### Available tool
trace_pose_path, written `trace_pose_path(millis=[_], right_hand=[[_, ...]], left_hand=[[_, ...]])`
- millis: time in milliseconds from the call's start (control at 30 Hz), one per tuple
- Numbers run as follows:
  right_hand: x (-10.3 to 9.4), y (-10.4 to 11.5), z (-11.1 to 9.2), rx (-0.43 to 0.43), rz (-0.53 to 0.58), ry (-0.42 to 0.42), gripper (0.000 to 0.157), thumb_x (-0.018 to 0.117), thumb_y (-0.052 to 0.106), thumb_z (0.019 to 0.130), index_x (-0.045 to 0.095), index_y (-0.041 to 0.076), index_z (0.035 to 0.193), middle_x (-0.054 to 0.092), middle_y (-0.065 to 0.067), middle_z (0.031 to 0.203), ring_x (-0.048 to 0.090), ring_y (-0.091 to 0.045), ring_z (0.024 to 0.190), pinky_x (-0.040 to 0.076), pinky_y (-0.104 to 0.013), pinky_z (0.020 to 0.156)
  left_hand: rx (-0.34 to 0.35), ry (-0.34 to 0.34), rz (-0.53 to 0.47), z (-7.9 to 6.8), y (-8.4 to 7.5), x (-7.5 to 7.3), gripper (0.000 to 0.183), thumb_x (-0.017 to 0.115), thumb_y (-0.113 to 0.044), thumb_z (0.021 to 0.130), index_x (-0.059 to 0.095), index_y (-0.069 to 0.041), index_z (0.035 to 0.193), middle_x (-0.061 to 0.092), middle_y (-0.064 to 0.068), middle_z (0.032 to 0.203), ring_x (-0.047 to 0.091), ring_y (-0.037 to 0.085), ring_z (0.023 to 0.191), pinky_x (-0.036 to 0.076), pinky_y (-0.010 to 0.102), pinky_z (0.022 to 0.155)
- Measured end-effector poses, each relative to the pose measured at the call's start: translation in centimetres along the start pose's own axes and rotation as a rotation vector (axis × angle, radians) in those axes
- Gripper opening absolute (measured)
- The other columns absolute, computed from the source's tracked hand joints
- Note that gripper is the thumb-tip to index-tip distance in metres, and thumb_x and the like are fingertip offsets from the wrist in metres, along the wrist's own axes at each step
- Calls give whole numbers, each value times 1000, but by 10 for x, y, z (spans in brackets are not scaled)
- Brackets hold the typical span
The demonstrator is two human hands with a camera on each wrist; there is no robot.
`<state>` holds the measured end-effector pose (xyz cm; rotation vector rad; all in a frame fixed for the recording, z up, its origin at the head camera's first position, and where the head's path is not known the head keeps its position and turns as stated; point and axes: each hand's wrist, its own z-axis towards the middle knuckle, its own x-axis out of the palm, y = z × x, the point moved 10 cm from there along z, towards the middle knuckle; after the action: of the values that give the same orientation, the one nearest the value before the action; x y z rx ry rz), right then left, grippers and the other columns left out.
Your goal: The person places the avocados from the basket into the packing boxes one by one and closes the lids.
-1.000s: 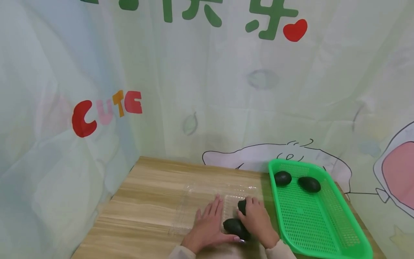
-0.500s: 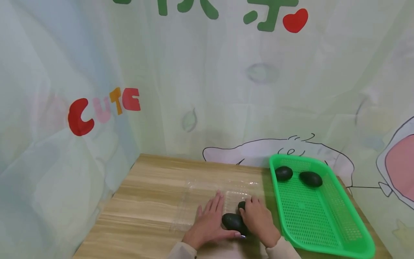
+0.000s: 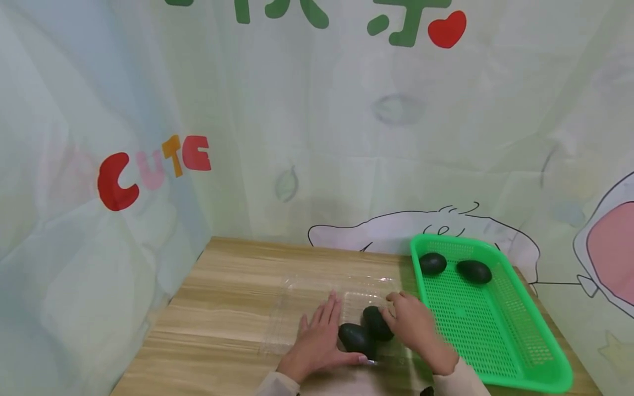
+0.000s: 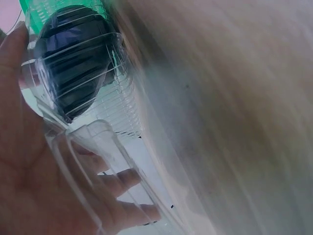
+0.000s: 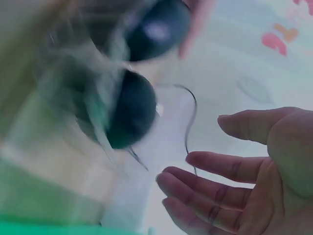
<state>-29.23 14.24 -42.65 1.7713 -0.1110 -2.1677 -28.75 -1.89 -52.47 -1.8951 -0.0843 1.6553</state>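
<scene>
Two dark avocados, a nearer one [image 3: 356, 340] and a farther one [image 3: 377, 323], lie side by side in a clear plastic clamshell box [image 3: 358, 300] in the head view. My left hand [image 3: 317, 344] rests on the box between tray and lid, fingers straight, its thumb along the near edge. Through the ribbed plastic, the left wrist view shows one avocado [image 4: 73, 58] by that thumb. My right hand [image 3: 415, 323] is just right of the farther avocado. In the right wrist view its fingers [image 5: 215, 188] are spread, apart from the blurred avocados.
To the right stands a green plastic basket [image 3: 495, 324] holding two more avocados [image 3: 474, 271] at its far end. The wooden table [image 3: 238, 297] meets a printed cloth backdrop [image 3: 322, 137] behind and at the left.
My right hand has let go of the farther avocado and moved right, uncovering it. The left hand stays on the box. The head view has shifted slightly.
</scene>
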Motion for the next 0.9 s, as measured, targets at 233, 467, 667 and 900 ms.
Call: trace_pose_path(millis=[233, 467, 667, 900], right_hand=[[-34, -21, 15, -13, 144, 14, 27, 70, 15, 95, 68, -8, 110, 69, -20, 101, 67, -33, 91, 57, -45, 72], [-55, -69, 27, 60, -14, 107, 45, 66, 25, 98, 61, -12, 125, 68, -29, 114, 67, -41, 94, 55, -49, 69], [-56, -115, 35, 93, -94, 188, 52, 61, 28, 100, 57, -15, 128, 64, -33, 120, 64, -47, 105, 55, -56, 79], [-58, -153, 48, 92, -84, 104, 58, 56, 29, 103, 49, -21, 132, 53, -44, 125, 54, -59, 111, 49, -66, 84]], left_hand=[[11, -17, -9, -1, 1, -1, 136, 58, -92, 68, 10, -9, 164, 6, 12, 172, 24, 37, 152, 21, 78, 110], [9, -14, -5, -1, 1, -1, 137, 57, -93, 68, 7, -10, 164, 4, 12, 172, 23, 37, 153, 20, 78, 110], [11, -23, -9, -2, 1, -2, 137, 59, -93, 67, 9, -10, 164, 5, 11, 172, 23, 37, 153, 21, 78, 110], [2, -10, -11, -2, 1, -1, 138, 58, -94, 66, 9, -11, 164, 5, 11, 172, 23, 37, 153, 20, 78, 110]])
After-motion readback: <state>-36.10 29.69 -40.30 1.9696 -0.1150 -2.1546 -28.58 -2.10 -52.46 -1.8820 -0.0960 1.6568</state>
